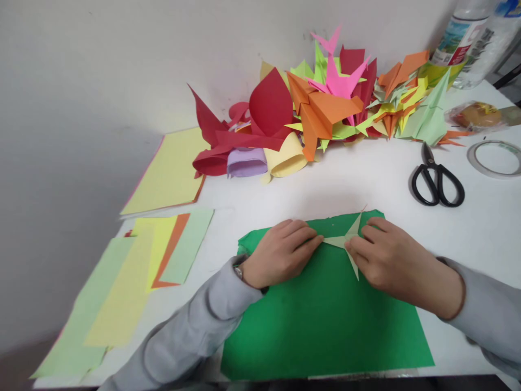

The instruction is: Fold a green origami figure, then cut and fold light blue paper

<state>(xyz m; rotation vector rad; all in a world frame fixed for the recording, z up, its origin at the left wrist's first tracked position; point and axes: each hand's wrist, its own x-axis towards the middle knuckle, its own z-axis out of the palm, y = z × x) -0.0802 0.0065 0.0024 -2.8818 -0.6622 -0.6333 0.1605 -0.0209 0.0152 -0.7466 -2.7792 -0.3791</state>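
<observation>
A small pale green folded paper bird (334,241) with pointed tips lies over the upper part of a green mat (321,331). My left hand (285,251) is closed, its fingertips pinching the long left point of the bird. On the other side, my right hand (385,255) has thumb and fingers pressed on the bird near its middle, hiding its right part. One narrow tip sticks up between the hands and another points down toward me.
Folded paper shapes, including an orange plane (321,111) and a pink bird (340,79), are heaped along the wall. Black-handled scissors (437,182) and a tape roll (494,157) lie at right, below plastic bottles (462,41). Coloured paper sheets (163,174) and strips (122,288) lie at left.
</observation>
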